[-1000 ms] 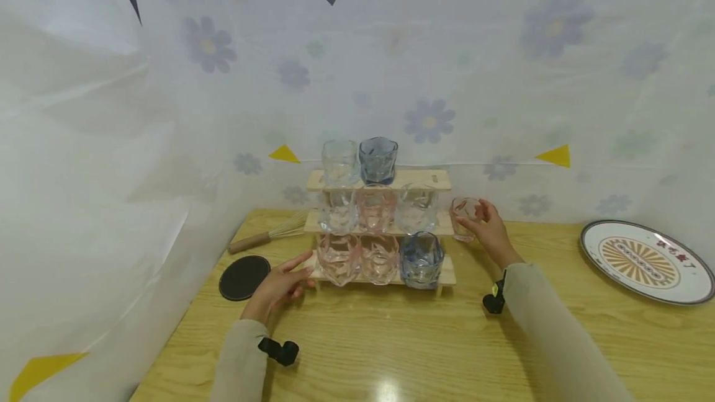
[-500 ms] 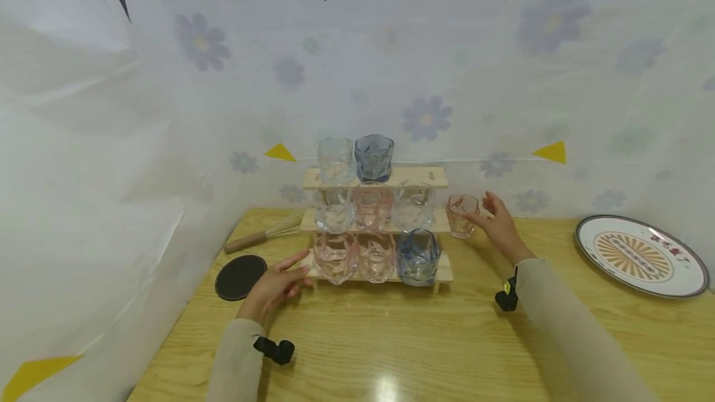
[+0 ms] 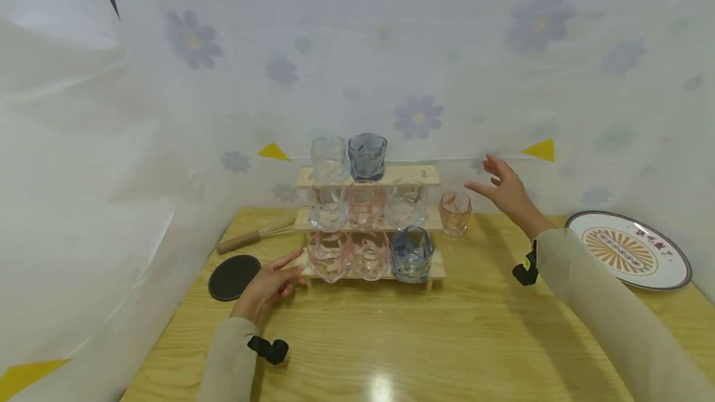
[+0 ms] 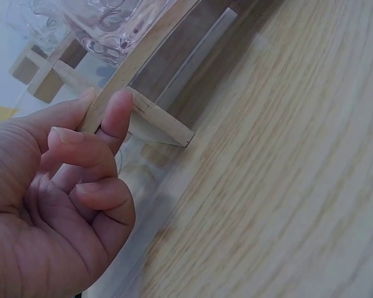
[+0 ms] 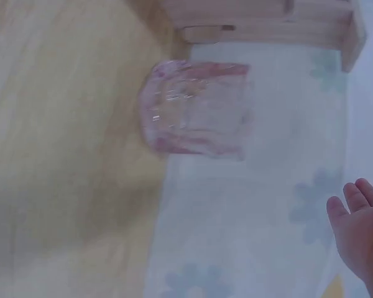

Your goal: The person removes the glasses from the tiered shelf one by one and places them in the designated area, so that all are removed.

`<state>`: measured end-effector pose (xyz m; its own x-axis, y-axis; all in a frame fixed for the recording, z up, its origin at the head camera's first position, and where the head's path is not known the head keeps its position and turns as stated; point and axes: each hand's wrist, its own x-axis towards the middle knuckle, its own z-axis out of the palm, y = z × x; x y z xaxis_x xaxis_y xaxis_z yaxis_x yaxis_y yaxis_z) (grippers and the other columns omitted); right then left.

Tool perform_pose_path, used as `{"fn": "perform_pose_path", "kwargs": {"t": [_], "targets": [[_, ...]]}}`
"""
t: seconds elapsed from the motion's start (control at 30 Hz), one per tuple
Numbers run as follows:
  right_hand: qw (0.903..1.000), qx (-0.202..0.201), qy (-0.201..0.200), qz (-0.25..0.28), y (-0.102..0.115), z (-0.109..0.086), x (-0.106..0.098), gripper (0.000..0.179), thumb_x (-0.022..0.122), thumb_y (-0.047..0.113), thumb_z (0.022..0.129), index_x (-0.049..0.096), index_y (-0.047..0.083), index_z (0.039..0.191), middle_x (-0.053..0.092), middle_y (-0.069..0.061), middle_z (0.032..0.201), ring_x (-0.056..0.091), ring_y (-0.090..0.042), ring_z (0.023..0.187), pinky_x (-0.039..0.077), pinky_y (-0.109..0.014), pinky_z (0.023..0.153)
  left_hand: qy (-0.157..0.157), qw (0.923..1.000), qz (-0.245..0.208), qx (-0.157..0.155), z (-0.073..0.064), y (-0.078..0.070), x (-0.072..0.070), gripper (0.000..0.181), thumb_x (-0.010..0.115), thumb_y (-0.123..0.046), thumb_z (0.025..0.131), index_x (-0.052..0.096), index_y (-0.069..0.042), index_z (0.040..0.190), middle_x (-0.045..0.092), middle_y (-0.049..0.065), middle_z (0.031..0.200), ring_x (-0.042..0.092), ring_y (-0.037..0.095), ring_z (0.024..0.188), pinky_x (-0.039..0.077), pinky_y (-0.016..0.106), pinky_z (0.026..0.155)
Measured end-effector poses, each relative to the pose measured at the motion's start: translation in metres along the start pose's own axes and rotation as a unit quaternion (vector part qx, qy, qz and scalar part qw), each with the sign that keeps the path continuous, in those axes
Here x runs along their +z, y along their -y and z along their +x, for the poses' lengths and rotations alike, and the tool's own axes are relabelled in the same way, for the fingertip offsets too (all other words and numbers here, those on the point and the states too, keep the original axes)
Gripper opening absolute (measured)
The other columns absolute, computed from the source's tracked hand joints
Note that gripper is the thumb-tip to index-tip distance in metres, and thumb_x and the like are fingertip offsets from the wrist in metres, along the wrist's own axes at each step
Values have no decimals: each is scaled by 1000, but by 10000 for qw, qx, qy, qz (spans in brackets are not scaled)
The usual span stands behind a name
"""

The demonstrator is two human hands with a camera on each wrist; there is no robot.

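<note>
"While the left hand (image 3: 268, 287) pinches the left end of the rack (image 3: 406, 175) between thumb and finger, how is the right hand (image 3: 509, 190) held?"

"Raised, its fingers apart and spread in the air. The pink glass (image 3: 455, 214) stands upright on the table (image 3: 346, 340), below the right hand and to its left, just beside the rack."

"And between the hands?"

"Eight more glasses (image 3: 367, 157), clear, pink and blue, on the rack's three tiers."

"What of the surface?"

"Yellowish wood, plainly grained, with a bright glare (image 3: 382, 388) on the near side of both hands. The right sleeve (image 3: 603, 303) casts a shadow (image 3: 550, 327) across it. Just left of the left hand is a black disc (image 3: 231, 278); beyond that hand, a whisk (image 3: 240, 242) points its wires at the rack. Right of the right hand, partly behind the sleeve, is a white plate (image 3: 667, 265) with a dark rim."

"The room?"

"Behind both hands hangs a white sheet (image 3: 475, 67), which closes off the left side in creases. Faded blue flowers (image 3: 419, 115) pattern it, and yellow and dark triangles (image 3: 539, 150) mark it."
</note>
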<state>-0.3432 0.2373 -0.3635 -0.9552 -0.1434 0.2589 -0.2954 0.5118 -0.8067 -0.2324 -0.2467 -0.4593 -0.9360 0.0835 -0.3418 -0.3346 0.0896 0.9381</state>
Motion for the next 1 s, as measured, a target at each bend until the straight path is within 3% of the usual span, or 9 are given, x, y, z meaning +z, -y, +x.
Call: {"fn": "perform_pose_path", "kwargs": {"t": [0.23,0.67,1.0], "targets": [[9992,-270,155,246,38,18,5,94,71,36,85,11,13,154,29,-17,149,28,-32,137,24,-49,109,13,10000,-60,-30,-1,-1,-1,57,64,-22,92,43,-21,144,71,8,79,39,6,45,34,20,45],[9932,-398,865,673,91,47,40,92,70,34,86,9,22,154,26,-11,151,28,-27,138,29,-50,106,95,9995,-301,87,-1,1,5,56,63,-16,93,42,-18,145,70,8,76,41,4,43,34,18,44],[9870,-176,1511,517,138,52,61,87,67,27,90,9,14,154,22,-16,152,24,-34,139,26,-54,106,101,9998,-194,20,-1,0,3,57,65,-21,91,43,-21,144,71,8,79,40,4,43,34,19,44]]}}
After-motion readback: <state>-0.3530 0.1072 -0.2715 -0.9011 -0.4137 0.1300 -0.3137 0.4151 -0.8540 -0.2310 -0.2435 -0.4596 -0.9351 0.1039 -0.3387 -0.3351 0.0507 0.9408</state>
